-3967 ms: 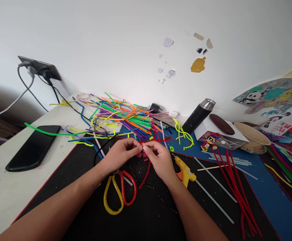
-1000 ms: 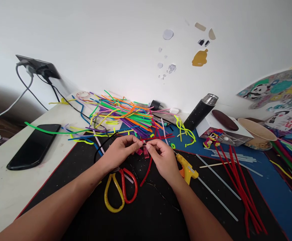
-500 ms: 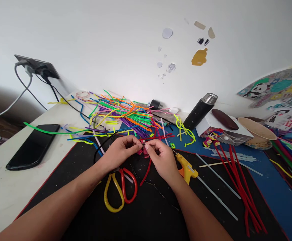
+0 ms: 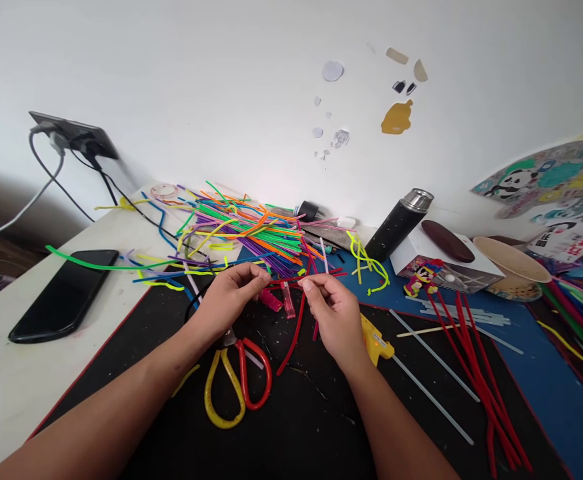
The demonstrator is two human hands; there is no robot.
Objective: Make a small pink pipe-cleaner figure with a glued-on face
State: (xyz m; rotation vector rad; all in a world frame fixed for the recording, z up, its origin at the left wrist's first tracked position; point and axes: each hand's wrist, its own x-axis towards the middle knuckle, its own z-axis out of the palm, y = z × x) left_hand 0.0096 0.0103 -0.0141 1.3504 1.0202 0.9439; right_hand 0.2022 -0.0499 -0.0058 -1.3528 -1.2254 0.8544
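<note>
My left hand (image 4: 236, 290) is closed in a pinch above the black mat (image 4: 291, 427); what its fingertips hold is too small to make out. My right hand (image 4: 334, 313) pinches likewise, a short gap away, its hold also unclear. Between and just below them lie a clear red lighter-like piece (image 4: 289, 301) and a bright pink piece (image 4: 270, 300). A red pipe cleaner (image 4: 291, 343) curves down beside my right hand. Scissors (image 4: 225, 393) with one yellow and one red handle rest below my left hand. A yellow glue gun (image 4: 375, 341) is partly hidden behind my right hand.
A heap of colourful pipe cleaners (image 4: 256, 233) lies at the back. At left is a black phone (image 4: 64, 293). A black flask (image 4: 396, 223), a white box (image 4: 451, 257), a small pipe-cleaner figure (image 4: 421, 280), glue sticks (image 4: 434, 400) and red pipe cleaners (image 4: 486, 380) are at right.
My hands have moved apart from each other, left hand leftward and right hand slightly right. The lighter-like piece between them is now more exposed.
</note>
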